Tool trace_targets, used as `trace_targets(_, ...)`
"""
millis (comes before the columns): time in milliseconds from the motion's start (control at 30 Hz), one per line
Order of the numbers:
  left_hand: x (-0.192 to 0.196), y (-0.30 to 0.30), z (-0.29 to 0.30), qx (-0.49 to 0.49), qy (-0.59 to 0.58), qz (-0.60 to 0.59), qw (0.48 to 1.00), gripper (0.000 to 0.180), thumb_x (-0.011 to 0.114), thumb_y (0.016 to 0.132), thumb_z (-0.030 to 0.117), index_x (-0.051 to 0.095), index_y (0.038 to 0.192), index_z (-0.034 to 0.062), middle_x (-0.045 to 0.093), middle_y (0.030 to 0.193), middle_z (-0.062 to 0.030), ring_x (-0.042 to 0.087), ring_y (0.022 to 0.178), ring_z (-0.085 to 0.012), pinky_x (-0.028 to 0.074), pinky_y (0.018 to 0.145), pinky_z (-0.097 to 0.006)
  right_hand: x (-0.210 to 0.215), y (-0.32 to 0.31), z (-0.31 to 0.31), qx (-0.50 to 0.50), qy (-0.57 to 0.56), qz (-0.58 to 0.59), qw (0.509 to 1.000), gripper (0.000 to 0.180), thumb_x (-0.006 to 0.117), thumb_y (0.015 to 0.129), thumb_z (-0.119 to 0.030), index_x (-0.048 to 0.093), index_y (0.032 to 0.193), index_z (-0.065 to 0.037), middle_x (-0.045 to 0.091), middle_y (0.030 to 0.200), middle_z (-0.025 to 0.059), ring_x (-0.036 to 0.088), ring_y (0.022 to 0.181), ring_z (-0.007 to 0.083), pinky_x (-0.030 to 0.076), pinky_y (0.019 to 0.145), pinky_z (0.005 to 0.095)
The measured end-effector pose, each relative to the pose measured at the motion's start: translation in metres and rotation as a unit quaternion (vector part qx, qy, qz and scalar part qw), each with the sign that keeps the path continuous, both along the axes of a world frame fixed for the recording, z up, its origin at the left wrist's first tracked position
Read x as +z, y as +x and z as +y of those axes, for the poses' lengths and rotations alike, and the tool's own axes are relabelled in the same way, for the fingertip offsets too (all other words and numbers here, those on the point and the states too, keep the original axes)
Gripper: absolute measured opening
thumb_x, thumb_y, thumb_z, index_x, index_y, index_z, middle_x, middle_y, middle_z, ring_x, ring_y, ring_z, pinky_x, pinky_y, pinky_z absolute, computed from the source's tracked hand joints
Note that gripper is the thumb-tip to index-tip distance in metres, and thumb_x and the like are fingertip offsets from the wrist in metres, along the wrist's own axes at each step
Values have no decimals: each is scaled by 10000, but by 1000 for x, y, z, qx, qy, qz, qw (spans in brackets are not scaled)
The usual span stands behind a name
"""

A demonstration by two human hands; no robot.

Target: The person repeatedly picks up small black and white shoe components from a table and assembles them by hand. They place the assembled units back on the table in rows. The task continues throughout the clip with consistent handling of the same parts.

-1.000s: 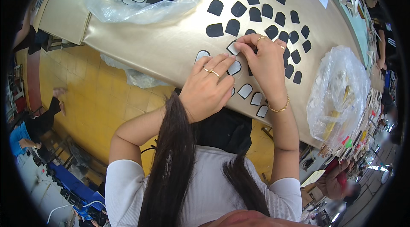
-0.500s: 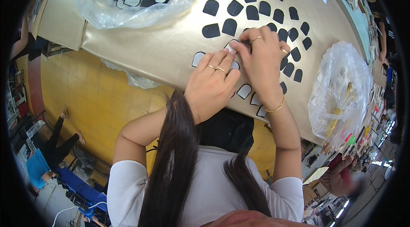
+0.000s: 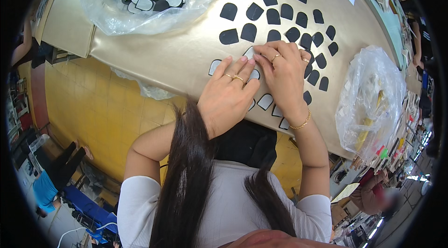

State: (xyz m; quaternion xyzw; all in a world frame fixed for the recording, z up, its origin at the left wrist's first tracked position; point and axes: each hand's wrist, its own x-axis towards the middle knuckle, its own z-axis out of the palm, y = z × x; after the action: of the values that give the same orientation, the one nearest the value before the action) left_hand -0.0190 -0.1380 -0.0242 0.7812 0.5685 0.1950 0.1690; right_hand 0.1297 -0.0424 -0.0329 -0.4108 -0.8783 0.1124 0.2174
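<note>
The right hand (image 3: 285,71) narrowly pinches a white-faced arched piece (image 3: 249,53) by the fingertips of the left hand (image 3: 227,93), whose hold I can't tell, a move probably wanting steadiness next

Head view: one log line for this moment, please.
left hand: at white-faced piece | right hand: at same piece | black pieces: on table

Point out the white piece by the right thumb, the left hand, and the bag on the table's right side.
White piece (image 3: 249,53): head view, on its pale upper face.
Left hand (image 3: 226,95): head view, on the back of the hand.
Bag (image 3: 363,76): head view, on its crumpled clear plastic.
</note>
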Motion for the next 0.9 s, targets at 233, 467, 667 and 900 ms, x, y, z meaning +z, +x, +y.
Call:
trace_targets(233,1,3,0,18,-4,6,1000,166,680,844,91,582,972,53,595,1366,-199,518,1342,-332,323,1135,-545,6,-4,6,-43,-83,-5,996,155,798,797,-175,751,931,-113,605,1006,23,556,976,213,335,893,418)
trace_targets(467,4,3,1,22,-3,17,1000,160,681,841,91,588,966,57,593,1372,-186,522,1334,-323,334,1109,-541,14,-6,16,-44,-177,-11,983,123,794,800,-152,736,878,-76,599,1030,47,544,1019,241,338,910,425)
trace_targets(667,6,5,-1,24,-6,10,1000,159,630,861,122,630,996,39,614,1322,-226,504,1342,-355,334,1076,-592,17,-4,12,4,-170,19,985,109,776,819,-137,712,860,-58,611,968,53,567,939,246,362,895,403)
trace_targets(900,7,7,-1,34,-12,16,999,180,693,835,98,601,989,80,591,1364,-140,497,1348,-308,328,1061,-559,37,-2,29,-4,-267,106,958,97,711,871,-81,659,882,0,706,762,100,673,694,243,508,717,331)
